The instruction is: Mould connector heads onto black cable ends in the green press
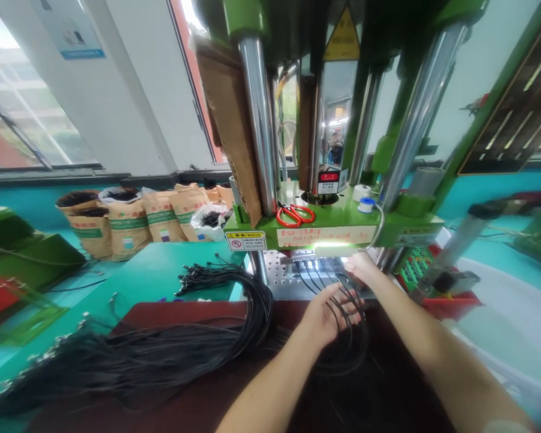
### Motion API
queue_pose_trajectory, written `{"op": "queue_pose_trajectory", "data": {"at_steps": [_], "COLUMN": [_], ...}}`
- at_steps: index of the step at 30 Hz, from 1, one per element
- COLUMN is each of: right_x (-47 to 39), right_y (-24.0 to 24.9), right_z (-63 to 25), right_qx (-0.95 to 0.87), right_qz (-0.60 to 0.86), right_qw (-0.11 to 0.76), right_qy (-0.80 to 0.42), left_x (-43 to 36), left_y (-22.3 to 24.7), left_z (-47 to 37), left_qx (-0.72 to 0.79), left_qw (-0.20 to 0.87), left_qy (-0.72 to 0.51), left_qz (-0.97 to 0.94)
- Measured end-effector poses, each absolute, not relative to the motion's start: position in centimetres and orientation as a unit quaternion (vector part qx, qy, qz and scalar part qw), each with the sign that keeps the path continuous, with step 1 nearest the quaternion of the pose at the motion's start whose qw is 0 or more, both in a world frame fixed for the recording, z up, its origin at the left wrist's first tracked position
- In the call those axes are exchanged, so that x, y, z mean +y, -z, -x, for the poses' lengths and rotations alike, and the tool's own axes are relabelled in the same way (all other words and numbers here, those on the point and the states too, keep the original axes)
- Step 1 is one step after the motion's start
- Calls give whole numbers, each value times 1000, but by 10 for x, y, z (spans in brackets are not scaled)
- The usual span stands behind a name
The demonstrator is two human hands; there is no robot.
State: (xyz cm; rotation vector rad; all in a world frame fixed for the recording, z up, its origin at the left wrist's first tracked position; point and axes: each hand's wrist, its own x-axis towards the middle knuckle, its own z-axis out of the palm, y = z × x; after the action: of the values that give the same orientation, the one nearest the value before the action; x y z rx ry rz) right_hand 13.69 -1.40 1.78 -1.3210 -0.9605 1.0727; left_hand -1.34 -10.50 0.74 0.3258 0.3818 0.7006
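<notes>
Several thin black cables run from the lit metal plate under the green press across the palm and fingers of my left hand, which is partly curled around them. Farther right, my right hand reaches to the right part of the plate, beside the cable ends. Its fingers are blurred and partly lost in the bright light, so what they hold cannot be made out. A large bundle of black cables lies to the left on the dark red board, curving over onto the green table.
Red-handled scissors and a blue-and-white spool rest on the press ledge. Paper sacks stand at the back left. At right are a red bin and a large white tub.
</notes>
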Motion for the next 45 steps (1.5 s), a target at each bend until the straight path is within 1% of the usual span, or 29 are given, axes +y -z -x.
{"op": "queue_pose_trajectory", "data": {"at_steps": [3,7,13,18,20,22,23,25,27,29,30,32,35,38,42,43,45], "right_x": [-39,-70,-83,-84,-85,-87,-88,-93,-99,-105,-107,-111,-111,-106,-98,-98,-100], "right_y": [-8,-11,-12,-7,-6,-5,-4,-1,1,1,0,-3,-8,-4,11,14,17], "right_z": [-130,-124,-112,-115,-122,-131,-137,-148,-158,-168,-173,-183,-197,-207,-211,-211,-209], "right_qx": [-376,-359,-344,-320,-321,-328,-333,-347,-364,-385,-400,-438,-497,-540,-602,-623,-663], "right_qz": [562,547,552,559,555,556,560,573,591,609,616,626,646,688,729,729,720], "right_qw": [569,594,621,635,639,639,635,619,595,562,540,484,381,278,165,144,114], "right_qy": [-469,-468,-438,-426,-424,-419,-415,-410,-405,-407,-412,-428,-437,-396,-281,-246,-170], "left_x": [-126,-147,-159,-199,-211,-206,-196,-162,-115,-68,-49,-21,-4,2,5,5,2], "left_y": [-14,-17,-11,1,-1,-13,-24,-48,-68,-73,-68,-46,-1,30,38,36,31], "left_z": [9,13,32,55,69,92,107,146,189,228,243,260,263,260,270,274,282], "left_qx": [155,152,138,110,102,95,95,116,174,316,420,483,547,587,609,615,618], "left_qw": [930,922,935,950,943,928,913,837,687,499,402,346,330,345,417,452,538], "left_qy": [-290,-319,-302,-214,-212,-266,-320,-487,-670,-779,-791,-787,-754,-712,-633,-592,-469], "left_qz": [-161,-158,-122,-201,-235,-242,-235,-221,-221,-212,-190,-165,-155,-170,-233,-259,-329]}}
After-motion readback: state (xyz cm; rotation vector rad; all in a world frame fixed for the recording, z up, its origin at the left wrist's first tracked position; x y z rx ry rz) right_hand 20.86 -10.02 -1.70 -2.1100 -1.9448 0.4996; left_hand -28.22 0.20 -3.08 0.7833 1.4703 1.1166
